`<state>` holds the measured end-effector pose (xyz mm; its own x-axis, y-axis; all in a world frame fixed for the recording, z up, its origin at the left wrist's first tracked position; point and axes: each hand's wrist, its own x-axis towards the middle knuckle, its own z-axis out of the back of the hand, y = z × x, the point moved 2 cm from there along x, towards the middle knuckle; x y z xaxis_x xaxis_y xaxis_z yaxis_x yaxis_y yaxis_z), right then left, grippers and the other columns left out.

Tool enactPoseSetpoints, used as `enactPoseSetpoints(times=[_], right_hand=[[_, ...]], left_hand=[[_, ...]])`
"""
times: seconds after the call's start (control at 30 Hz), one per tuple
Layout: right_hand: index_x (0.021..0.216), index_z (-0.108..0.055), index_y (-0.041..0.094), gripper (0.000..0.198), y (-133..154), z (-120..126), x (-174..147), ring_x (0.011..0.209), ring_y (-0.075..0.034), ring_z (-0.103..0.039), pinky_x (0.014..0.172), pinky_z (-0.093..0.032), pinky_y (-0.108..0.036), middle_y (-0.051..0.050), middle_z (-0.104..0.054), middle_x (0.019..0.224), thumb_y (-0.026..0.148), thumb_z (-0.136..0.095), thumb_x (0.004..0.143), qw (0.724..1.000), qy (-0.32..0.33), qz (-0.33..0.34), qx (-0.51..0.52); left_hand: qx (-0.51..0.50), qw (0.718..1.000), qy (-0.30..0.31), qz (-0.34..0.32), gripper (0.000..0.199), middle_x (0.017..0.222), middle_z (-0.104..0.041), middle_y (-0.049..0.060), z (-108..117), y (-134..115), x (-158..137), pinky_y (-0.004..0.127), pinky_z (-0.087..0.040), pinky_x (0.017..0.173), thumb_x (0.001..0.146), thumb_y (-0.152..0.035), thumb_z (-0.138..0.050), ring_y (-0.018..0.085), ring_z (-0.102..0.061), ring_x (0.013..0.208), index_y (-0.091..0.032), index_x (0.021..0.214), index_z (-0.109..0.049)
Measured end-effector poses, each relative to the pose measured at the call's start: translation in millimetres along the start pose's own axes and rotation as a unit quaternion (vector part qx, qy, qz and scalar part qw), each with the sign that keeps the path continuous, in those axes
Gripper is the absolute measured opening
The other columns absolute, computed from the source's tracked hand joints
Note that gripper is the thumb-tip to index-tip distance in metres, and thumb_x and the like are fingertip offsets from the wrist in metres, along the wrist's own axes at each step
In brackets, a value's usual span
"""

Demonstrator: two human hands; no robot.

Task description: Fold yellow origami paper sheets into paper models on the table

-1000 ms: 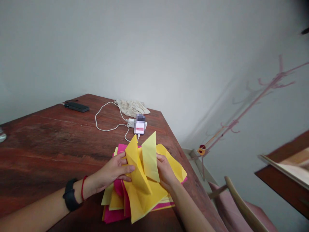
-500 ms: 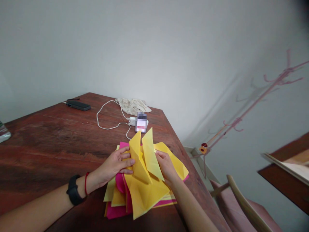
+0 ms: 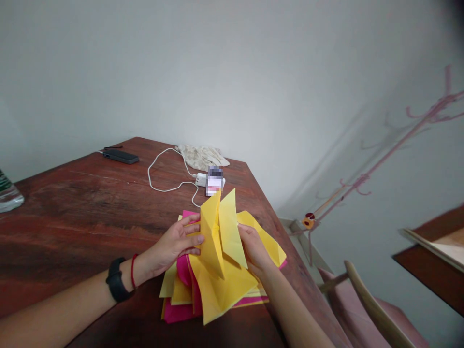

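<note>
A folded yellow paper (image 3: 223,285) with two raised flaps is between my hands, over a stack of yellow and magenta paper sheets (image 3: 177,311) on the table. My left hand (image 3: 183,239) grips the left flap, thumb on its near face and the other fingers reaching behind it. On the other side, my right hand (image 3: 253,244) is closed at the outer edge of the paler right flap; its fingertips are partly hidden. The two flaps stand up close together with a narrow gap between them.
Behind the paper lie a phone (image 3: 214,182), a white charger (image 3: 201,180) with its cable, and a pale cloth (image 3: 203,157). A black power bank (image 3: 121,156) and a clear bottle (image 3: 9,195) are at left. Right of the wooden table (image 3: 90,217) are a chair (image 3: 366,299) and pink coat rack (image 3: 391,147).
My left hand has tilted the left flap to the right and more upright, nearer the right flap. The whole view has shifted slightly.
</note>
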<state>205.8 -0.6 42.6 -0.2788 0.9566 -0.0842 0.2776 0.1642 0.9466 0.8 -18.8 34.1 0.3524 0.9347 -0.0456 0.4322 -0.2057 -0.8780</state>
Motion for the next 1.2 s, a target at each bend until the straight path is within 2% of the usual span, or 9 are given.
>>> enactPoseSetpoints(times=[0.13,0.3,0.67,0.87,1.0,1.2], right_hand=[[0.085,-0.077,0.014,0.031,-0.4,-0.6,0.0,0.073,-0.021,-0.069,0.072,-0.053,-0.032,-0.009,-0.077,0.086,0.044,-0.078,0.077,1.000,0.018,-0.001,-0.001],[0.087,-0.078,0.016,0.027,1.4,0.3,1.1,0.073,-0.023,-0.070,0.071,-0.053,-0.033,-0.008,-0.077,0.085,0.040,-0.079,0.076,1.000,0.004,0.021,0.005],[0.091,-0.079,0.015,0.028,0.2,-0.8,-0.3,0.075,-0.022,-0.071,0.075,-0.054,-0.031,-0.008,-0.078,0.089,0.040,-0.077,0.079,0.999,0.026,-0.011,0.018],[0.084,-0.078,0.014,0.022,0.7,1.5,0.4,0.066,-0.017,-0.068,0.065,-0.053,-0.026,-0.006,-0.078,0.082,0.034,-0.080,0.077,0.999,0.013,-0.013,0.040],[0.096,-0.078,0.013,0.025,-4.0,3.1,2.9,0.075,-0.019,-0.071,0.073,-0.056,-0.029,-0.009,-0.078,0.091,0.031,-0.079,0.079,0.997,0.049,-0.027,0.055],[0.094,-0.078,0.014,0.023,-11.0,7.8,4.8,0.074,-0.019,-0.072,0.073,-0.057,-0.029,-0.007,-0.079,0.089,0.032,-0.079,0.079,0.998,0.019,-0.035,0.053]], left_hand=[[0.000,1.000,0.004,-0.002,0.052,0.113,-0.070,0.007,1.2,1.4,1.0,0.019,-0.055,0.065,0.076,-0.022,-0.085,0.014,-0.071,0.084,-0.022,0.120,-0.056],[-0.011,1.000,-0.002,0.006,0.054,0.116,-0.070,0.007,1.1,0.2,-0.5,0.023,-0.056,0.072,0.075,-0.025,-0.085,0.016,-0.072,0.091,-0.022,0.121,-0.057],[-0.016,1.000,-0.005,-0.002,0.050,0.112,-0.071,0.006,3.0,0.2,1.0,0.022,-0.057,0.071,0.074,-0.024,-0.086,0.016,-0.072,0.088,-0.021,0.117,-0.060],[-0.015,1.000,-0.012,-0.012,0.050,0.110,-0.071,0.006,1.0,-1.2,0.1,0.021,-0.058,0.070,0.073,-0.025,-0.087,0.015,-0.072,0.087,-0.020,0.115,-0.060],[-0.015,1.000,-0.016,-0.007,0.053,0.106,-0.070,0.005,1.2,-0.3,-0.4,0.021,-0.059,0.067,0.071,-0.026,-0.089,0.015,-0.072,0.084,-0.020,0.114,-0.059],[-0.022,1.000,-0.019,-0.002,0.055,0.111,-0.069,0.006,1.9,0.1,-1.1,0.021,-0.060,0.067,0.070,-0.026,-0.089,0.015,-0.072,0.084,-0.021,0.116,-0.058]])
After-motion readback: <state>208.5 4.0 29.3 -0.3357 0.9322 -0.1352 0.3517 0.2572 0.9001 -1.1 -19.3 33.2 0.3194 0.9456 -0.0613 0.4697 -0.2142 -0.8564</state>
